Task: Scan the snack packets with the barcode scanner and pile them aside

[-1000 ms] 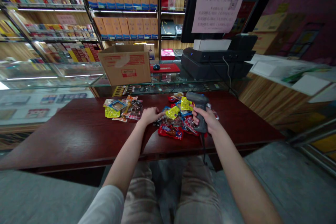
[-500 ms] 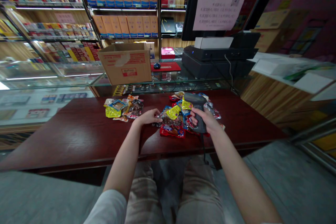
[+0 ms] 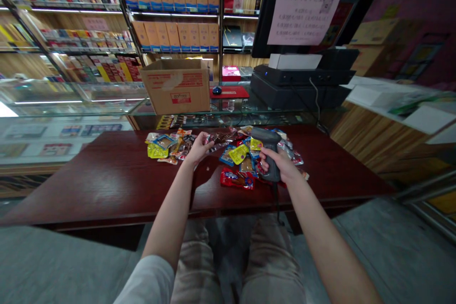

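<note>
My left hand (image 3: 200,148) pinches the left end of a clear snack packet (image 3: 223,137) with dark brown contents, lifted off the table. Wrapped round the handle of a dark grey barcode scanner (image 3: 272,161) is my right hand (image 3: 281,164); the scanner's head points left, over the packets. Below it spreads a heap of small snack packets, among them a yellow packet (image 3: 238,154) and a red packet (image 3: 237,179) nearest me. To the left of my left hand lies a second pile of snack packets (image 3: 158,149).
The dark red wooden table (image 3: 107,185) runs across in front of me. Behind it, a cardboard box (image 3: 178,88), a mouse (image 3: 216,90) and a monitor with a paper sign (image 3: 302,14) stand on a glass counter. The scanner's cable (image 3: 277,204) hangs over the front edge.
My left hand has lifted the clear packet from the heap and moved it up and away from me, uncovering blue packets and the red one. My right hand keeps the scanner almost still.
</note>
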A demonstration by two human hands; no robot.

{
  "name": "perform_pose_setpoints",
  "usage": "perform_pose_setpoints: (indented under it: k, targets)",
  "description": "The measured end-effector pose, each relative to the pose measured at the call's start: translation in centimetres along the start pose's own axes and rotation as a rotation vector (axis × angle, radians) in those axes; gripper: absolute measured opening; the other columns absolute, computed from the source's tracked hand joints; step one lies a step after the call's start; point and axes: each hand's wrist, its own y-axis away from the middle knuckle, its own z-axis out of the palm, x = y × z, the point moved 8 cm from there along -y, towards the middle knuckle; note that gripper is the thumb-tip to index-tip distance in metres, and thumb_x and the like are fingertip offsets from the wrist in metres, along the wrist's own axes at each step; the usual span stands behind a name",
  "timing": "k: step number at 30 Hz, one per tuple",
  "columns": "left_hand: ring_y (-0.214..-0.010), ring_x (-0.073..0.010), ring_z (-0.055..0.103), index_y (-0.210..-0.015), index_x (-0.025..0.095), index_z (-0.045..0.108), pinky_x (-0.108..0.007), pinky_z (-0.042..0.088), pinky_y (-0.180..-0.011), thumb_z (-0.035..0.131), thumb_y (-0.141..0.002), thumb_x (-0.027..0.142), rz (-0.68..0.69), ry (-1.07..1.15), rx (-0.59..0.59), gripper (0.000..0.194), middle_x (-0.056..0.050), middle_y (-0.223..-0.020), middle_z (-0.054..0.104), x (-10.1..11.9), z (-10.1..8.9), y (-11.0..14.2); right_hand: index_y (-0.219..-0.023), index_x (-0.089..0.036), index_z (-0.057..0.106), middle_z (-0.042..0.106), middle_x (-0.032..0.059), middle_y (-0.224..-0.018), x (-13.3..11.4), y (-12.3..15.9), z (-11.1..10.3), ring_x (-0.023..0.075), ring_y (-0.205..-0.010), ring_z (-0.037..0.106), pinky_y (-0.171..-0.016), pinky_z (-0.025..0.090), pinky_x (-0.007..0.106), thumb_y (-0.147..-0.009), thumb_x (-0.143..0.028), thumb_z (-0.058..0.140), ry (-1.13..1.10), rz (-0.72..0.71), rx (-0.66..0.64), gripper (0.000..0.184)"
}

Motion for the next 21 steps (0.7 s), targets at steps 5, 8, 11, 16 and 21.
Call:
perform_pose_setpoints:
  k: [5,8,11,16,21]
  targets:
    - [-0.11,-0.0233,0.061,-0.07,0.021,0.04,-0.043,0.042,-0.1,0.057,-0.069,0.015,0.187,-0.102,0.031,0.019,-0.011,-0.113,0.069,1.8,-0.1,-0.1,-0.084,-0.019,0.055,0.05,-0.0081,-0.06,0.1,-0.1,0.9,0.0053,-0.04,0.043,-0.038,0.039,0.021,-0.063,-0.04,0.085,-0.012,0.001,-0.031,0.042]
    - [-0.121,-0.0252,0.055,-0.064,0.021,0.044,-0.046,0.037,-0.106,0.05,-0.068,0.008,0.3,-0.32,0.056,0.015,-0.012,-0.126,0.064,3.1,0.2,0.5,-0.083,-0.019,0.054,0.051,-0.0081,-0.06,0.3,-0.1,1.3,0.0053,-0.04,0.044,-0.038,0.038,0.021,-0.064,-0.041,0.085,-0.016,0.0,-0.042,0.042]
    - [-0.125,-0.0257,0.052,-0.064,0.02,0.049,-0.048,0.037,-0.107,0.049,-0.066,0.003,0.33,-0.458,0.099,0.017,-0.01,-0.135,0.058,3.6,0.2,0.8,-0.081,-0.019,0.053,0.051,-0.0076,-0.06,0.5,-0.1,1.5,0.0054,-0.04,0.044,-0.038,0.038,0.021,-0.065,-0.041,0.084,-0.004,-0.006,-0.053,0.041]
    - [-0.112,-0.0249,0.054,-0.063,0.019,0.057,-0.047,0.039,-0.104,0.058,-0.069,0.006,0.372,-0.471,0.237,0.014,-0.009,-0.135,0.053,3.9,-1.1,0.8,-0.083,-0.019,0.054,0.05,-0.0077,-0.06,0.6,0.0,1.8,0.0052,-0.04,0.043,-0.038,0.037,0.02,-0.066,-0.041,0.082,0.025,-0.015,-0.068,0.039]
    - [-0.118,-0.0241,0.053,-0.069,0.019,0.058,-0.039,0.044,-0.1,0.062,-0.071,0.014,0.365,-0.296,0.287,0.007,-0.009,-0.115,0.055,3.2,-2.2,0.1,-0.089,-0.018,0.056,0.05,-0.0081,-0.06,0.8,-0.1,2.3,0.0053,-0.04,0.043,-0.038,0.037,0.02,-0.066,-0.042,0.082,0.035,-0.004,-0.08,0.042]
